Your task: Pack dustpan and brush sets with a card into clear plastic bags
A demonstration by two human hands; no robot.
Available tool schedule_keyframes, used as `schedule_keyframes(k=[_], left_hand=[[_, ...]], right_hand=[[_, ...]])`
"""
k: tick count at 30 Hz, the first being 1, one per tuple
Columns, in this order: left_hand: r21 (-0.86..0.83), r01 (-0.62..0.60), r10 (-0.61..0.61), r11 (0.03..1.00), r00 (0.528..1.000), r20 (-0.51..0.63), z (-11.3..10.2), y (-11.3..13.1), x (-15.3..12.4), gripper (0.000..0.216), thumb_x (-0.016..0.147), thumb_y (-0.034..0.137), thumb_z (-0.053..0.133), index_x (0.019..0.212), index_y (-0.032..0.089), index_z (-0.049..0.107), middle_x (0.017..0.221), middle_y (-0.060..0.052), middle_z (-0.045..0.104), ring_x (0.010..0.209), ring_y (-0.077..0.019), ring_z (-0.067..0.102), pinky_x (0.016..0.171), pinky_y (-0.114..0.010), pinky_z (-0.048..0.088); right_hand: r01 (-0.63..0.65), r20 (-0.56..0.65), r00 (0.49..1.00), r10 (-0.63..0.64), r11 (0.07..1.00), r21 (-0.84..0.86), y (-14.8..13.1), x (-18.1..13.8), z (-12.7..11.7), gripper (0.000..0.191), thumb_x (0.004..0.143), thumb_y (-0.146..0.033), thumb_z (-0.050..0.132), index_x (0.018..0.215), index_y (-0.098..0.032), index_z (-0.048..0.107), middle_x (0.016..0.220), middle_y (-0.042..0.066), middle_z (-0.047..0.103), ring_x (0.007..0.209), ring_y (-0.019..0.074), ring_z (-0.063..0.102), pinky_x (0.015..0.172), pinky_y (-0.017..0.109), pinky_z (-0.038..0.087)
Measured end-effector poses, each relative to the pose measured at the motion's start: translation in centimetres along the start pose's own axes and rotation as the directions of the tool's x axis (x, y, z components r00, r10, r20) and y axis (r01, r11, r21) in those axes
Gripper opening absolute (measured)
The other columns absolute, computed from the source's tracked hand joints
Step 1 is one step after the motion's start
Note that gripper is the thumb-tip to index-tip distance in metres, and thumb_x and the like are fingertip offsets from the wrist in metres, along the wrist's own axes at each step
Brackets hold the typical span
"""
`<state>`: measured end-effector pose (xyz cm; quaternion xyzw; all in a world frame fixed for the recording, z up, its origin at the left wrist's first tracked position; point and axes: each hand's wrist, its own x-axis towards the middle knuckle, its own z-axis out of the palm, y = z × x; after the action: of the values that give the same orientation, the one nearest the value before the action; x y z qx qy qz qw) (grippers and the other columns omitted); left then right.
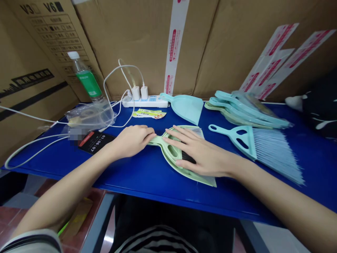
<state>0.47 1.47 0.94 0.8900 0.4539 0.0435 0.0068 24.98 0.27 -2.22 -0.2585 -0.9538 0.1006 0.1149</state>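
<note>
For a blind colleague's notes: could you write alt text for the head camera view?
Two bare hands rest on a pale green dustpan-and-brush set on a blue table, the left hand on its handle, the right hand flat on top. A blue brush, blue dustpans, a power strip and a water bottle sit nearby, cardboard boxes behind.

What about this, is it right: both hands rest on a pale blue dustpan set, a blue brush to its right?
No: the head view shows the dustpan set under the left hand and right hand is pale green, not blue. The blue brush lies to its right.
</note>
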Motion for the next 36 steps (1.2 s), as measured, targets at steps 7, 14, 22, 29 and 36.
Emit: schedule_keyframes(k=[7,14,22,29,36], left_hand=[[-0.561,0.046,0.027,0.826,0.992,0.12,0.6,-0.2,0.8,0.033,0.096,0.035,0.038,0.073,0.017,0.052,0.06,0.005,0.047,0.05,-0.0079,0.045,0.051,-0.02,0.04],[-0.886,0.184,-0.038,0.426,0.982,0.185,2.0,-0.5,0.3,0.033,0.085,0.046,0.061,0.091,0.013,0.061,0.065,0.004,0.053,0.048,-0.0066,0.049,0.044,-0.019,0.044],[-0.938,0.222,-0.077,0.266,0.975,0.209,2.5,-0.3,0.4,0.027,0.086,0.036,0.065,0.097,0.012,0.062,0.06,0.004,0.055,0.047,-0.0065,0.05,0.043,-0.018,0.041],[-0.934,0.216,-0.081,0.283,0.976,0.201,2.4,-0.2,0.3,0.028,0.086,0.035,0.065,0.1,0.011,0.063,0.057,0.005,0.055,0.045,-0.0065,0.049,0.043,-0.018,0.04],[-0.922,0.261,-0.123,0.286,0.964,0.235,2.5,-0.1,0.3,0.031,0.084,0.036,0.068,0.103,0.011,0.066,0.056,0.004,0.055,0.045,-0.0066,0.049,0.043,-0.018,0.04]], right_hand=[[0.017,0.016,1.0,-0.017,0.999,0.03,-0.3,0.0,0.6,0.068,0.099,-0.053,0.037,0.154,-0.015,0.026,0.16,0.021,0.017,0.147,0.0362,0.002,0.112,0.067,0.019],[0.04,-0.025,0.999,-0.041,0.999,-0.035,-0.6,0.0,0.9,0.066,0.099,-0.052,0.037,0.152,-0.014,0.031,0.156,0.025,0.026,0.146,0.0395,0.012,0.108,0.068,0.026],[0.037,-0.023,0.999,-0.038,0.998,-0.041,-0.8,0.1,1.3,0.064,0.1,-0.048,0.035,0.153,-0.013,0.028,0.156,0.026,0.024,0.147,0.039,0.008,0.108,0.067,0.027],[0.025,-0.011,1.0,-0.026,0.997,-0.071,-1.0,0.0,1.5,0.063,0.101,-0.046,0.033,0.153,-0.012,0.026,0.156,0.027,0.023,0.146,0.0399,0.006,0.109,0.068,0.024],[0.034,-0.024,0.999,-0.036,0.996,-0.079,-1.1,0.1,1.6,0.06,0.101,-0.042,0.03,0.152,-0.011,0.028,0.153,0.027,0.028,0.146,0.0393,0.012,0.108,0.067,0.027]])
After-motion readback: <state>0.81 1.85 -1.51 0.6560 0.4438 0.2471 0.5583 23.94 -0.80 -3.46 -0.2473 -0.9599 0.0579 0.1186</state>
